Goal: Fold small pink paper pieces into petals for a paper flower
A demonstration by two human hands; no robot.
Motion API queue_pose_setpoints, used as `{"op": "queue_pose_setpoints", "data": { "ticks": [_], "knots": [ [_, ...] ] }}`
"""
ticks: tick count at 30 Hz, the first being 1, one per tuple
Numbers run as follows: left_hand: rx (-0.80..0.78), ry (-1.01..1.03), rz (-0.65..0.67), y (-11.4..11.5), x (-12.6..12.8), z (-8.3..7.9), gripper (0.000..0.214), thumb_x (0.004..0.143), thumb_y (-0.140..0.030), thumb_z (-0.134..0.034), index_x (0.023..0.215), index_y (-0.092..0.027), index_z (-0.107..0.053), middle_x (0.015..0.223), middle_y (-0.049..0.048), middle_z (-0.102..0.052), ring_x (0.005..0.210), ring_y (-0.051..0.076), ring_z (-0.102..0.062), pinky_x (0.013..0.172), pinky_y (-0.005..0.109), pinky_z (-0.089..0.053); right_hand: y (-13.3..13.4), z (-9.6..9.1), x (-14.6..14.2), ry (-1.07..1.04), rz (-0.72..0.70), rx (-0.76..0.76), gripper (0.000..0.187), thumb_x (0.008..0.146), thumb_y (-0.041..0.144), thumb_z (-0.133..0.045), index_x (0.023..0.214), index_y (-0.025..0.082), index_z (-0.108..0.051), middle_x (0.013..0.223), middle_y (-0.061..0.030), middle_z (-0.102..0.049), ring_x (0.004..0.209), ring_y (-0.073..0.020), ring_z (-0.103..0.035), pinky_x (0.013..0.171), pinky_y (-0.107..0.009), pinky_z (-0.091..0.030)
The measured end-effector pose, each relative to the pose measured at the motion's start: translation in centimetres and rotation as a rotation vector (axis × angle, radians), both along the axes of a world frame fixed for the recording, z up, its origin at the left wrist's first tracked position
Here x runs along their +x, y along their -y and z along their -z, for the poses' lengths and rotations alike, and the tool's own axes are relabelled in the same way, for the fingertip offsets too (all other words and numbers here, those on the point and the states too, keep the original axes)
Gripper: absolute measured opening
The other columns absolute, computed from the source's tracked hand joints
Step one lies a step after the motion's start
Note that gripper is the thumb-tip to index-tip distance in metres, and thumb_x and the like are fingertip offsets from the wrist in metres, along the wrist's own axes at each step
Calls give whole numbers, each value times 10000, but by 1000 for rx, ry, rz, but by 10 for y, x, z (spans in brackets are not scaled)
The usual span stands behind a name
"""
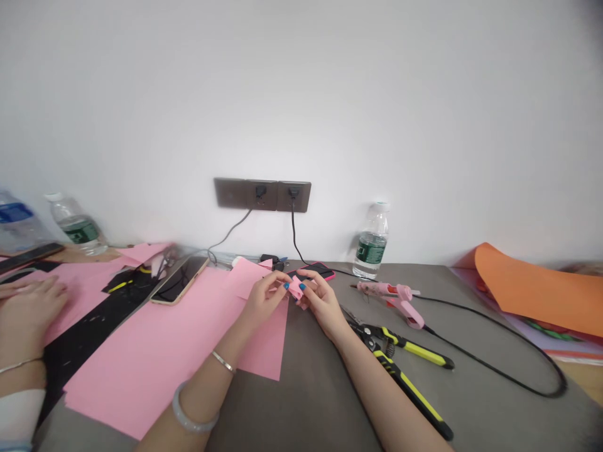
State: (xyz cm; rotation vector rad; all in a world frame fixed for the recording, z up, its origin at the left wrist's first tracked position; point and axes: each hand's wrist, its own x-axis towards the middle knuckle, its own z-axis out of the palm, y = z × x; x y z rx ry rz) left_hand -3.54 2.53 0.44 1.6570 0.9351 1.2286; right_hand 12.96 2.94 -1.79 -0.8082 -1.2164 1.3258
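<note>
Between my two hands is a small folded piece of pink paper, held up over the grey table. My left hand pinches its left side with thumb and fingers. From the other side, my right hand grips it, thumb pressed on the paper. Sheets of pink paper lie beneath and left of my left forearm. Behind my hands a phone with a pink edge is partly hidden. Yellow-and-black pliers rest with handles spread, right of my right hand.
A pink glue gun with a looping black cord lies at the right. Behind it stands a water bottle. Orange paper curls at the far right. A phone sits on the pink sheets. Another person's hand is at far left.
</note>
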Motion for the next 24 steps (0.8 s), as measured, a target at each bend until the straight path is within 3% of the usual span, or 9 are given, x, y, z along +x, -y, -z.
{"op": "queue_pose_setpoints", "data": {
  "ticks": [5,8,13,19,24],
  "knots": [
    [-26,22,19,-3,3,3,121,815,-283,-625,859,-171,-626,884,51,-659,815,165,-639,754,278,-531,0,-1,1,37,39,17,329,800,477,-659,989,208,-643,749,-7,-650,582,-136,-581,505,-240,-459],
    [-51,44,-18,-4,5,4,122,792,-281,-646,827,-171,-605,841,36,-637,767,146,-622,710,257,-526,0,-1,1,82,48,31,351,797,477,-660,1018,206,-661,725,-8,-641,557,-136,-556,489,-246,-453],
    [-105,149,-65,-6,5,5,255,774,-336,-663,960,-193,-562,872,17,-599,702,127,-617,643,255,-540,-2,2,0,102,38,101,350,755,375,-712,1061,212,-662,606,41,-547,501,-118,-500,469,-242,-421],
    [-87,61,-110,-4,6,3,177,784,-314,-654,869,-177,-581,855,28,-608,754,146,-619,663,259,-540,-1,5,-4,174,115,207,389,760,344,-704,1133,242,-660,971,-59,-632,637,-138,-584,519,-264,-507],
    [-100,75,-44,0,10,1,208,786,-321,-655,935,-181,-620,910,48,-633,803,160,-619,670,262,-554,-3,9,-4,197,160,244,305,823,354,-633,1100,240,-690,1006,-81,-672,816,-204,-658,704,-342,-568]
  ]
}}
